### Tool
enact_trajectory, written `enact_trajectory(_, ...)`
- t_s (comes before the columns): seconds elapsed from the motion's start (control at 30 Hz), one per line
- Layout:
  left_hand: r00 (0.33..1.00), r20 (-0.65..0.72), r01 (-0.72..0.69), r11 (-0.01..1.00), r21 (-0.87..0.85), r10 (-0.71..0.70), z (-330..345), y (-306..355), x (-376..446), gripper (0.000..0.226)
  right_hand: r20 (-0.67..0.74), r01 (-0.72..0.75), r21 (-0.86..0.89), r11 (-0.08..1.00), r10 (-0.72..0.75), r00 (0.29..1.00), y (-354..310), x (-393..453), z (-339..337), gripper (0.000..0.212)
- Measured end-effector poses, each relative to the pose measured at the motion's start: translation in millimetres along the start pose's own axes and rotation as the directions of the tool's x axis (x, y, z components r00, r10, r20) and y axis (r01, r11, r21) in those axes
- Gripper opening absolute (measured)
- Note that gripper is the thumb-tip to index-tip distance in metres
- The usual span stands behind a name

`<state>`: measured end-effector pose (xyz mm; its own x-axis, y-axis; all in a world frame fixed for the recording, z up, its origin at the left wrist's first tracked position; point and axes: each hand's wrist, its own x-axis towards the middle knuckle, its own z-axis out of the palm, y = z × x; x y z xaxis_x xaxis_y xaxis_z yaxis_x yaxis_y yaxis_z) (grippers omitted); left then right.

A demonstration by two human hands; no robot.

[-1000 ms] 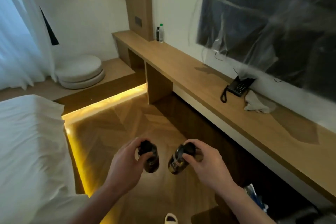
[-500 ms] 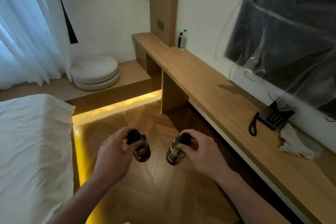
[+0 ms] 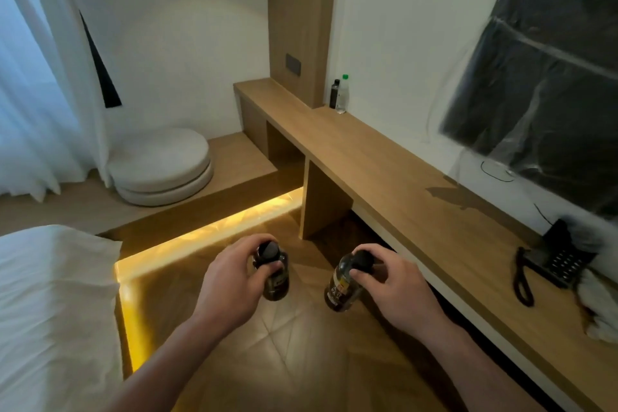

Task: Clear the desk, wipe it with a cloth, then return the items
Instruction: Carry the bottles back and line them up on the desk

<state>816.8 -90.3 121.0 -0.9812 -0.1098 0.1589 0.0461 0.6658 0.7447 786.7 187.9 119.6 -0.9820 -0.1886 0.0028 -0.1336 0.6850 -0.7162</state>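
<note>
wooden desk is running along the wall to the right of both hands, and most of its top is lying bare. judging by that, the task is looking partly done: two bottles are standing together at the far end, well ahead of the hands, while a black phone and a crumpled white cloth are sitting just beside each other on the near stretch, off to the right of the right hand. whether the wiping is finished i cannot tell; the bottles being carried are either going away or coming back.

the left hand is reaching forward over the floor, palm down, fingers and thumb pinching the black cap of a dark bottle hanging nearly upright beneath it. the right hand is posing much the same, level with the left and near it, fingers curling round the cap of a second dark bottle, which is tilting with its base swinging toward the left hand. both forearms are stretching out from the bottom edge.
</note>
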Motion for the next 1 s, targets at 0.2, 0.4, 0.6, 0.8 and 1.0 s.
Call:
enact_trajectory(0.2, 0.998, 0.054, -0.019, 1.000, -0.010, 0.019, -16.3, -25.8, 81.4, 0.041, -0.032, -0.060, 0.033, 0.998, 0.061, 0.998, -18.2, 70.0, 13.1, 0.030)
enact_trajectory(0.4, 0.996, 0.092, -0.010, 1.000, -0.025, 0.012, -7.9, -47.1, 173.3, 0.039, -0.038, -0.074, 0.033, 0.997, 0.075, 0.996, -16.0, 160.3, 26.3, 0.032)
enact_trajectory(0.6, 0.996, 0.089, 0.004, 1.000, 0.001, -0.004, 6.9, -63.9, 282.6, 0.038, -0.007, -0.083, 0.039, 0.996, 0.083, 0.997, -8.9, 272.7, 26.4, 0.033)
enact_trajectory(0.8, 0.998, 0.053, 0.017, 1.000, 0.001, -0.017, 15.4, -76.1, 386.9, 0.039, 0.030, -0.072, 0.033, 0.997, 0.071, 0.997, -6.4, 385.1, 17.8, 0.032)
enact_trajectory(1.0, 0.998, 0.064, 0.023, 1.000, -0.008, -0.023, 16.0, -96.2, 475.6, 0.037, 0.038, -0.081, 0.011, 0.997, 0.081, 0.996, -7.6, 477.4, 15.5, 0.026)
